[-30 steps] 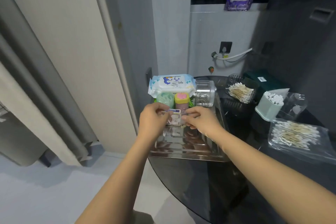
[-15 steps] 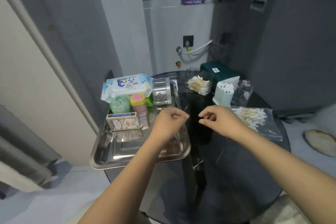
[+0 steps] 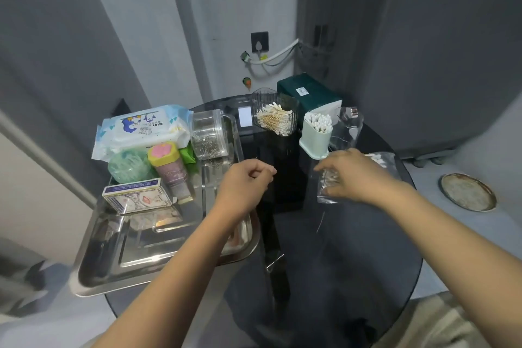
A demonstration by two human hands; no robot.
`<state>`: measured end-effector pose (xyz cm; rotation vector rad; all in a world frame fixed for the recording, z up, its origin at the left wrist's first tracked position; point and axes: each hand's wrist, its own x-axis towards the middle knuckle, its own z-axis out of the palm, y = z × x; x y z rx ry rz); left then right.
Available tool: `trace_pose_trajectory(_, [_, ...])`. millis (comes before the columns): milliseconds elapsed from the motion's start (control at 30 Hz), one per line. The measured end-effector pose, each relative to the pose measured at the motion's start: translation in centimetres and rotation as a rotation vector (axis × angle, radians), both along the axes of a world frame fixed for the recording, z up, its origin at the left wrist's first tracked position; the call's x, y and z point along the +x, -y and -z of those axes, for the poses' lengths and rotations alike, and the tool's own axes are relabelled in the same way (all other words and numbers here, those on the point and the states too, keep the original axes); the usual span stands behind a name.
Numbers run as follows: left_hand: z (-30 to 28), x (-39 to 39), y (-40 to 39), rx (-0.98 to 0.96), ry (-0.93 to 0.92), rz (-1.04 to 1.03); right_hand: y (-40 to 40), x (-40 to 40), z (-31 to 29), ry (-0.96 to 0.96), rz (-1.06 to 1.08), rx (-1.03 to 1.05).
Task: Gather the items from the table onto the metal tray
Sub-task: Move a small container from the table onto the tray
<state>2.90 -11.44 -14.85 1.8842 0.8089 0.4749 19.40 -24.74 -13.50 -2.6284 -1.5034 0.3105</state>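
Right hand [image 3: 353, 175] down on swab bag [image 3: 380, 167], fingers curled onto it, grip uncertain. Left hand [image 3: 243, 186] loosely clenched, empty, over bench beside tray [image 3: 118, 271] at its left.

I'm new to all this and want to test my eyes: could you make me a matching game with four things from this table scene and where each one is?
Things:
1. wet wipes pack
2. small card box
3. green tissue box
4. bag of cotton swabs

Places:
A. under the right hand
B. far edge of the glass table
C. far end of the metal tray
D. middle of the tray, standing on edge

Pairs: 1-C, 2-D, 3-B, 4-A
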Motion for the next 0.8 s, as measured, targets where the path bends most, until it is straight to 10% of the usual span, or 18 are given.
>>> trace_pose_trajectory(800, [-2.1, -0.5, 0.3, -0.55, 0.147, 0.155, -1.7, -4.0, -2.1, -0.356, -0.14, 0.417])
